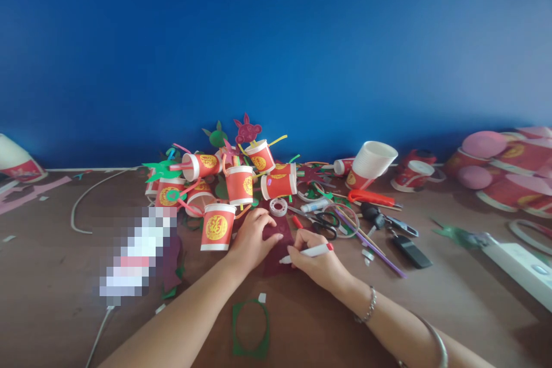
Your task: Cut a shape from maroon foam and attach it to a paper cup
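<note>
My right hand [317,256] grips a white marker [317,250] with a red end. The marker slants, its tip at a dark maroon sheet of paper [276,267] on the table. My left hand [255,241] lies on the sheet's left side, thumb and fingers apart, holding nothing. Just beyond the fingers are a roll of clear tape [278,207] and a small red cap-like piece [297,222]. Black-handled scissors [325,224] lie beyond my right hand. Nearest my left forearm stands a red paper cup [217,227] with a gold emblem.
Several decorated red cups [239,184] with paper shapes crowd the back. A stack of cups [371,164], an orange-handled tool [373,198], keys [373,215] and a purple straw [375,250] are to the right. A green paper frame [234,330] lies in front. A blue wall [276,57] rises behind.
</note>
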`<action>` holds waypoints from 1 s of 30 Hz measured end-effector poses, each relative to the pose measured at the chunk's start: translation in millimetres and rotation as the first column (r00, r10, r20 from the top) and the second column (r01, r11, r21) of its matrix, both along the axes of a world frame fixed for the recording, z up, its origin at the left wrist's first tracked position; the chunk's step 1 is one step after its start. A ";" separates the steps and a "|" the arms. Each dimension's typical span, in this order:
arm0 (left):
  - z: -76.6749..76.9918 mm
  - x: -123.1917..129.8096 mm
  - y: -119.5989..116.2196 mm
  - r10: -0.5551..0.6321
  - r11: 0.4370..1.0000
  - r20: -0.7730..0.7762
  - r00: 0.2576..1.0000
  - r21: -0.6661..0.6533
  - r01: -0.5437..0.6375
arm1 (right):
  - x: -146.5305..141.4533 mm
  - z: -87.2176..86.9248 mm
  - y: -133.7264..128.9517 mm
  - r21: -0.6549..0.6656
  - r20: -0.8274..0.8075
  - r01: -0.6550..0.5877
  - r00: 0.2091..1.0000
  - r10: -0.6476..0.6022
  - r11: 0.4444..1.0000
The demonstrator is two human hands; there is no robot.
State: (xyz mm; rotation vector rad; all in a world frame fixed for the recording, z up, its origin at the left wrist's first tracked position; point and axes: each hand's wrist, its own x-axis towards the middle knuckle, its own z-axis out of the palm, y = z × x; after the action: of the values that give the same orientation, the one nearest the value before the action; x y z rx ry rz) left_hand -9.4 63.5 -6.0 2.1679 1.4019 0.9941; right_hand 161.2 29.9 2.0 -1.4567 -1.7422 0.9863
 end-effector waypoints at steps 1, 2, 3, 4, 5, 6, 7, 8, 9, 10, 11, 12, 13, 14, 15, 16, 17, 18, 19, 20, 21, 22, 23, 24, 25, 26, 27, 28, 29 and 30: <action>-0.2 -0.1 0.0 -0.001 1.000 -0.003 1.000 0.000 0.001 | 0.1 -0.4 0.4 0.002 -0.001 -0.003 1.000 0.003 1.000; -0.3 -0.1 0.0 0.000 1.000 -0.005 1.000 -0.001 0.000 | 0.3 -0.7 0.7 0.005 -0.002 -0.005 1.000 0.005 1.000; -0.3 0.0 -0.1 0.002 1.000 -0.005 1.000 -0.002 -0.002 | 0.6 -1.0 1.1 0.008 -0.002 -0.007 1.000 0.007 1.000; -0.1 0.1 -0.3 0.003 1.000 -0.004 1.000 -0.004 -0.003 | 0.8 -1.0 1.3 0.011 0.000 -0.010 1.000 0.010 1.000; 0.1 0.3 -0.4 0.003 1.000 -0.003 1.000 -0.007 -0.003 | 1.1 -0.9 1.3 0.014 0.004 -0.012 1.000 0.012 1.000; 0.4 0.5 -0.4 0.003 1.000 -0.002 1.000 -0.010 -0.003 | 1.3 -0.5 1.2 0.017 0.009 -0.014 1.000 0.014 1.000; 0.7 0.7 -0.4 0.003 1.000 -0.002 1.000 -0.013 -0.003 | 1.4 -0.1 0.9 0.020 0.014 -0.018 1.000 0.018 1.000; 0.8 0.9 -0.2 0.003 1.000 -0.003 1.000 -0.014 -0.003 | 1.4 0.5 0.4 0.020 0.017 -0.022 1.000 0.022 1.000; 0.8 1.0 0.0 0.003 1.000 -0.003 1.000 -0.014 -0.003 | 1.3 1.1 -0.1 0.017 0.018 -0.025 1.000 0.025 1.000; 0.7 1.0 0.2 0.002 1.000 -0.003 1.000 -0.011 -0.002 | 1.1 1.6 -0.7 0.011 0.016 -0.029 0.999 0.029 1.000; 0.5 1.0 0.4 0.002 1.000 -0.002 1.000 -0.008 -0.002 | 0.9 2.1 -1.1 0.004 0.014 -0.031 0.999 0.031 1.000; 0.3 0.9 0.6 0.003 1.000 -0.001 1.000 -0.004 -0.003 | 0.6 2.5 -1.5 -0.003 0.010 -0.032 0.999 0.032 0.999; 0.0 0.8 0.6 0.002 1.000 -0.001 1.000 -0.003 -0.002 | 0.3 2.8 -1.6 -0.007 0.006 -0.029 1.000 0.030 1.000; -0.2 0.7 0.5 0.001 1.000 -0.002 1.000 -0.004 -0.001 | 0.0 3.0 -1.6 -0.008 0.002 -0.026 1.000 0.026 1.000; -0.4 0.5 0.3 0.001 1.000 -0.003 1.000 -0.007 -0.001 | -0.3 3.1 -1.5 -0.007 -0.001 -0.021 1.000 0.021 1.000; -0.4 0.4 0.1 0.001 1.000 -0.003 1.000 -0.009 -0.001 | -0.5 3.1 -1.2 -0.003 -0.005 -0.015 1.000 0.015 1.000; -0.3 0.3 -0.2 0.001 1.000 -0.001 1.000 -0.011 -0.001 | -0.5 2.9 -0.9 0.001 -0.007 -0.009 1.000 0.009 1.000; 0.0 0.2 -0.6 0.001 1.000 0.001 1.000 -0.011 -0.001 | -0.5 2.5 -0.6 0.005 -0.009 -0.006 1.000 0.006 1.000; 0.3 0.2 -0.9 0.000 1.000 0.003 1.000 -0.011 0.000 | -0.3 2.0 -0.3 0.008 -0.011 -0.006 1.000 0.006 1.000; 0.7 0.2 -1.1 0.001 1.000 0.004 1.000 -0.010 -0.001 | 0.0 1.5 -0.2 0.009 -0.013 -0.007 1.000 0.007 1.000; 1.0 0.3 -1.2 0.001 1.000 0.005 1.000 -0.011 -0.001 | 0.3 1.0 -0.1 0.010 -0.012 -0.010 1.000 0.010 1.000; 1.3 0.3 -1.3 0.002 1.000 0.005 1.000 -0.011 -0.001 | 0.6 0.6 -0.1 0.011 -0.010 -0.013 1.000 0.014 1.000; 1.5 0.3 -1.3 0.002 1.000 0.006 1.000 -0.011 -0.002 | 0.8 0.6 -0.2 0.011 -0.008 -0.017 1.000 0.017 1.000; 1.5 0.3 -1.1 0.002 1.000 0.007 1.000 -0.010 -0.002 | 0.9 0.9 -0.3 0.010 -0.006 -0.019 1.000 0.019 1.000; 1.3 0.2 -0.9 0.001 1.000 0.009 1.000 -0.010 -0.001 | 1.0 1.6 -0.4 0.007 -0.007 -0.022 1.000 0.022 1.000; 1.0 0.1 -0.7 0.001 1.000 0.010 1.000 -0.009 -0.001 | 0.9 2.6 -0.5 0.002 -0.014 -0.025 1.000 0.025 1.000; 0.7 0.1 -0.4 0.000 1.000 0.012 1.000 -0.008 0.000 | 0.8 3.8 -0.5 -0.004 -0.028 -0.027 0.999 0.026 1.000; 0.4 0.0 -0.2 -0.001 1.000 0.013 1.000 -0.007 0.001 | 0.7 5.1 -0.5 -0.010 -0.048 -0.026 0.999 0.026 1.000; 0.2 0.0 0.0 -0.002 1.000 0.012 1.000 -0.008 0.002 | 0.8 6.3 -0.5 -0.019 -0.072 -0.025 0.997 0.024 1.000; 0.2 0.0 0.1 -0.003 1.000 0.010 1.000 -0.009 0.003 | 0.9 7.2 -0.6 -0.028 -0.095 -0.024 0.995 0.021 0.999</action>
State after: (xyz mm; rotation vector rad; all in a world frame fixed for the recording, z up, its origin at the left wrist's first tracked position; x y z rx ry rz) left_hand -9.5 63.6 -5.8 2.1547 1.3951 0.9946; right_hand 162.0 29.3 9.2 -1.3886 -1.6858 1.0791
